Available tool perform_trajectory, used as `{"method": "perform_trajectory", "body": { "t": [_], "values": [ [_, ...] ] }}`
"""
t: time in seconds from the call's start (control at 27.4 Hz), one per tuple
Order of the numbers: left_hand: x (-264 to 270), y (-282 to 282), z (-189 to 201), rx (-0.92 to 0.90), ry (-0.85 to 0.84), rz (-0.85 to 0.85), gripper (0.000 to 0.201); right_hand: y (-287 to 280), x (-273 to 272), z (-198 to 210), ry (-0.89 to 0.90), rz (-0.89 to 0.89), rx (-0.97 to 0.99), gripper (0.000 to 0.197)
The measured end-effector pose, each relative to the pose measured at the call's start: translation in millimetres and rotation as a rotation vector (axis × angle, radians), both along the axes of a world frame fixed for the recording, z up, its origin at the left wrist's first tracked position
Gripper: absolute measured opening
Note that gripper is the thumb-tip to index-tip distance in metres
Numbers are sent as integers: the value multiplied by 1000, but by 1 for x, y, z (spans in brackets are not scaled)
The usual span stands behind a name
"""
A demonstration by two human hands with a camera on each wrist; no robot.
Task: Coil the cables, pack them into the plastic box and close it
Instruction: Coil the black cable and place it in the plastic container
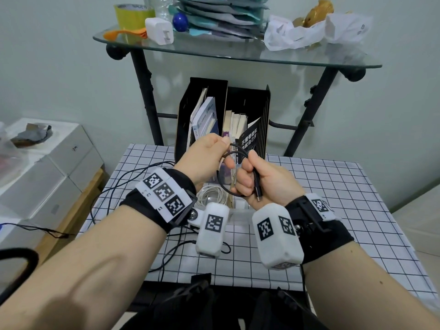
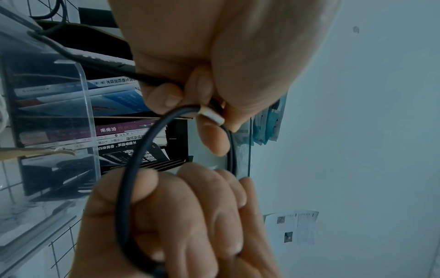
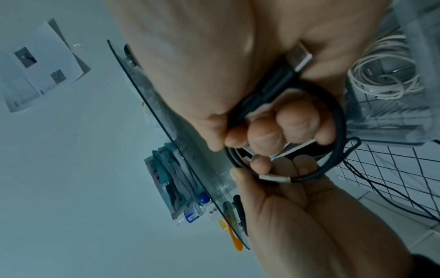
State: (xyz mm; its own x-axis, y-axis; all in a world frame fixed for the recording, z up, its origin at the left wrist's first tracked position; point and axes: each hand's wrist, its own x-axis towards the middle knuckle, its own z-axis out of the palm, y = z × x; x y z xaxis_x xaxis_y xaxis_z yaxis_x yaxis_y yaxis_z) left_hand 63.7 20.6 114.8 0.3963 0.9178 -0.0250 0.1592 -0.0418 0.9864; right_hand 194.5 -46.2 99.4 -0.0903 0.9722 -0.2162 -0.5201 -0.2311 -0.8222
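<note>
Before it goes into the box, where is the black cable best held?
Probably at the crossing of the loop, where the left hand pinches the black cable by its white band. Come from above: the coil hangs upright, and the right hand holds the plug end there.

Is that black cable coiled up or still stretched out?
Coiled: the black cable forms a small loop held between both hands, left hand, right hand.

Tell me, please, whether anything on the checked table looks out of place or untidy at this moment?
Yes: loose black cables sprawl uncoiled over the table's left edge. Otherwise the left hand and right hand hold a neat black cable loop above the plastic box, white cable inside.
</note>
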Motion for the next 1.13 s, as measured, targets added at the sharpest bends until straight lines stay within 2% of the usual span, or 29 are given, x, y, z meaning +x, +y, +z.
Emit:
{"method": "perform_trajectory", "body": {
  "t": [0.18, 0.29, 0.51, 0.58, 0.73, 0.84, 0.95, 1.13],
  "values": [
    [-2, 5, -1, 43, 18, -35, 23, 0, 0, -1, -9, 10, -8, 37],
    [-4, 7, -1, 118, 88, -67, 23, -1, 1, 3, -34, -25, -26, 31],
    [-3, 8, -2, 179, 150, -173, 22, 1, 4, 10, -120, 108, -74, 36],
    [-3, 10, -3, 162, 136, -184, 22, 2, 4, 8, -64, 99, -75, 35],
    [-7, 12, -7, 80, 51, -193, 28, 5, 8, 9, 157, 66, -55, 34],
    [-10, 13, -13, 57, 21, -202, 31, 9, 15, 13, 264, -13, -18, 36],
    [-14, 13, -18, 52, 69, -212, 27, 11, 24, 19, 330, -126, 28, 36],
    [-26, 14, -25, 96, 199, -192, 25, 9, 43, 28, 368, -326, 91, 18]
  ]
}}
